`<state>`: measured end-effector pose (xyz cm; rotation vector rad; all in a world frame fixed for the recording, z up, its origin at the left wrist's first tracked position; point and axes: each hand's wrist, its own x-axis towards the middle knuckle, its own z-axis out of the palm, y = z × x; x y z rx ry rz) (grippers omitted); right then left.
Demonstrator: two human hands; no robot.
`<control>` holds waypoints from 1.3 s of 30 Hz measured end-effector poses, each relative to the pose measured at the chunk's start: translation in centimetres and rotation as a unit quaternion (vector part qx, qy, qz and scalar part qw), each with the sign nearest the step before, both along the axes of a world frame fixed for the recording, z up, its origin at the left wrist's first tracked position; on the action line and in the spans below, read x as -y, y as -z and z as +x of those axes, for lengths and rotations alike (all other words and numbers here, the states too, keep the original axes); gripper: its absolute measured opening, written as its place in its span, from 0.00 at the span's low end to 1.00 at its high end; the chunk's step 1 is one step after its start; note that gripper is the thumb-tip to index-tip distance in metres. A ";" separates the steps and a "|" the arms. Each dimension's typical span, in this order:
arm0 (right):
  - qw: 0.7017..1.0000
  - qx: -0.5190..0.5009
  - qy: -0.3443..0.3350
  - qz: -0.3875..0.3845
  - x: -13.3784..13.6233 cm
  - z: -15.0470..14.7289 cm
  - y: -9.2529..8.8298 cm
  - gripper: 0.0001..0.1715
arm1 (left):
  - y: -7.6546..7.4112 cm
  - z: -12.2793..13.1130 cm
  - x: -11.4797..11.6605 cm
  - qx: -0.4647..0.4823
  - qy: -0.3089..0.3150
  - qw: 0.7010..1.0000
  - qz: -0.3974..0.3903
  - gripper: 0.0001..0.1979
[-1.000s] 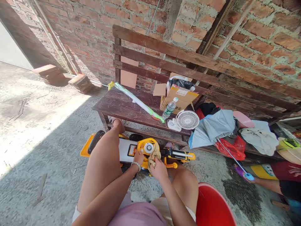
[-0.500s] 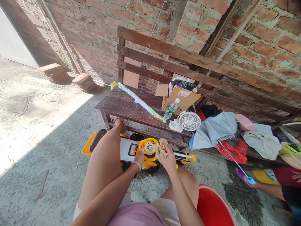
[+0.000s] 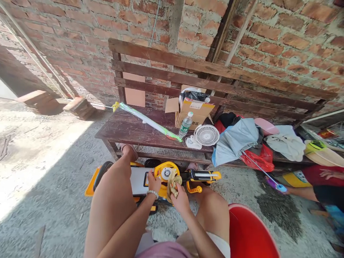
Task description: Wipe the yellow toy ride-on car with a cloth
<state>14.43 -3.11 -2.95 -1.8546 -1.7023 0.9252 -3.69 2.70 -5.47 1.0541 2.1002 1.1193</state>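
A yellow, white and black ride-on toy vehicle (image 3: 138, 181) lies between my knees, with a yellow steering wheel and black tyres. My left hand (image 3: 154, 183) is closed at the wheel's near-left edge, a beaded bracelet on its wrist. My right hand (image 3: 180, 199) grips a bunched beige cloth (image 3: 172, 184) against the wheel's right side, partly covering it. A round white centre on the wheel shows to the left of the cloth. Past the cloth, a black and yellow arm part (image 3: 202, 175) sticks out to the right.
Beyond the toy stands a wooden bench (image 3: 120, 130) bearing a wrapped tube, a water bottle (image 3: 186, 124), a cardboard box (image 3: 195, 109), a white fan (image 3: 206, 135) and a grey umbrella (image 3: 236, 138). A red bucket (image 3: 249, 233) is at my right. Another person's hand (image 3: 285, 190) holds the umbrella's handle.
My view has turned to the right. My right hand has brought the cloth down and nearer to me along the wheel's right side. The left hand stays at the wheel.
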 end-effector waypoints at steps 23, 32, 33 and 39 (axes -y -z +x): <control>0.999 -0.014 0.026 0.032 -5.9 -0.5 -3.4 0.37 | -1.5 0.5 2.7 -0.135 0.168 0.974 -0.074 0.40; 0.998 -0.052 0.036 -0.009 -0.4 -0.7 0.1 0.40 | -2.4 0.1 0.1 0.013 0.083 0.996 -0.017 0.31; 0.998 -0.061 0.032 -0.002 0.5 -0.8 0.6 0.41 | -2.4 -0.1 -0.6 0.025 0.078 0.997 -0.018 0.28; 0.996 -0.079 0.031 0.019 0.9 -0.5 0.9 0.38 | -1.8 -0.6 -1.9 0.066 0.038 0.995 -0.070 0.18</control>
